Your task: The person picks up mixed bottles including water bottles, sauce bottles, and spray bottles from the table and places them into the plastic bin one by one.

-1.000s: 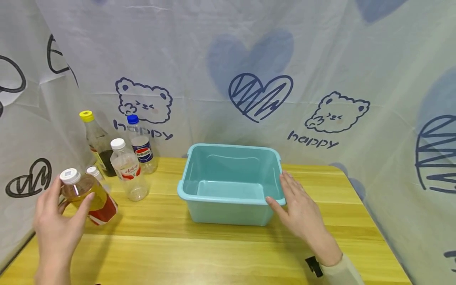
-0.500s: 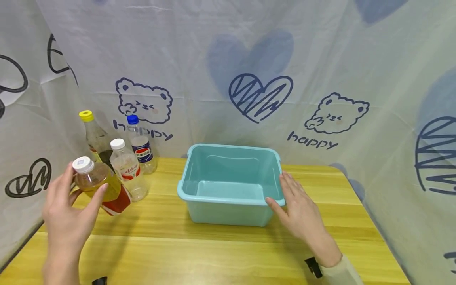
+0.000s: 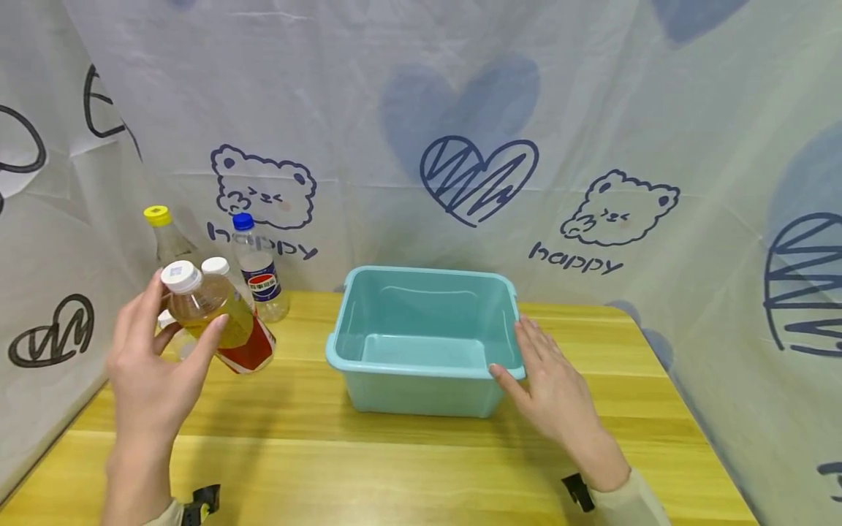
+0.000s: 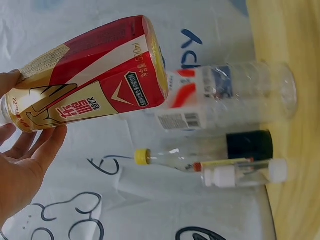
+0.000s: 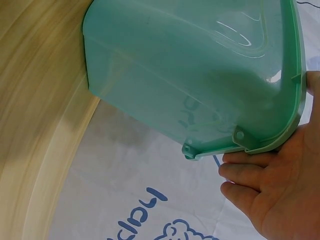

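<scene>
My left hand (image 3: 154, 365) holds a drink bottle (image 3: 224, 321) near its white-capped neck, the thumb on one side and fingers on the other. The bottle has a red and gold label and tilts above the table, its base toward the right. In the left wrist view its label (image 4: 95, 75) shows plainly, with the fingers around the neck end. My right hand (image 3: 559, 387) rests on the right rim of a light teal plastic bin (image 3: 421, 371), fingers extended along its side. The right wrist view shows the bin's outer wall (image 5: 175, 65) beside those fingers.
Behind the held bottle stand a yellow-capped bottle (image 3: 172, 245) with dark liquid, a clear white-capped bottle (image 4: 240, 95), partly hidden in the head view, and a small bottle (image 4: 245, 174). A blue-capped bottle (image 3: 263, 281) stands near the printed curtain (image 3: 368, 131). The table (image 3: 368, 467) is wooden.
My left hand has carried the drink bottle up and to the right, so it now covers much of the clear white-capped bottle. My right hand and the bin stay in place.
</scene>
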Available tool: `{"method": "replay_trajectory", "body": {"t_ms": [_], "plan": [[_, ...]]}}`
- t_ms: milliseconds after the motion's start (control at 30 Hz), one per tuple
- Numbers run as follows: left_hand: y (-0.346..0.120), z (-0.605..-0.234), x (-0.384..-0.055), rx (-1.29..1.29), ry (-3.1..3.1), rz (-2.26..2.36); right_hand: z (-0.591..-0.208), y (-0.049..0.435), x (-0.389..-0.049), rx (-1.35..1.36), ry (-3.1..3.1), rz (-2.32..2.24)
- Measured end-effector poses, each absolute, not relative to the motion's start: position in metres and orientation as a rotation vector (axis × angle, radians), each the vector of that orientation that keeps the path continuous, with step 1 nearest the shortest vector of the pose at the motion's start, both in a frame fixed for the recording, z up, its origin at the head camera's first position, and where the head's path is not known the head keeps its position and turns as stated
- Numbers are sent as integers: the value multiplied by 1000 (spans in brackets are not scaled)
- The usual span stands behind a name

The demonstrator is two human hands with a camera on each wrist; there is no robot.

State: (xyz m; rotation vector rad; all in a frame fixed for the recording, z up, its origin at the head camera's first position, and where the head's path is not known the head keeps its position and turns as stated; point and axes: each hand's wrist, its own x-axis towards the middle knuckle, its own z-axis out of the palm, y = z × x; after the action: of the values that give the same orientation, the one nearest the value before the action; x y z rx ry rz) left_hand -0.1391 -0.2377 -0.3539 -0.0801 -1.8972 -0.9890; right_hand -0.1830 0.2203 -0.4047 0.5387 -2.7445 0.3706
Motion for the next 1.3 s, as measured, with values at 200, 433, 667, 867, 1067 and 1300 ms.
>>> {"method": "replay_trajectory", "body": {"t_ms": [200, 433, 667, 867, 1067, 1300], "plan": [[-228, -343, -145, -126, -1896, -998, -406, 220, -183, 532, -2746, 380], [-217, -326, -152, -163, -1941, -979, -405, 220, -182, 539, -2732, 382], [-202, -309, -166, -275, -1904, -1003, -405, 220, -182, 535, -2731, 381], [-188, -297, -178, -352, -1926, -996, -405, 220, -182, 537, -2734, 385], [-174, -286, -191, -468, -1937, -1018, -406, 221, -182, 538, -2721, 388], [-159, -277, -203, -559, -1980, -1030, -406, 222, -183, 545, -2718, 391]]}}
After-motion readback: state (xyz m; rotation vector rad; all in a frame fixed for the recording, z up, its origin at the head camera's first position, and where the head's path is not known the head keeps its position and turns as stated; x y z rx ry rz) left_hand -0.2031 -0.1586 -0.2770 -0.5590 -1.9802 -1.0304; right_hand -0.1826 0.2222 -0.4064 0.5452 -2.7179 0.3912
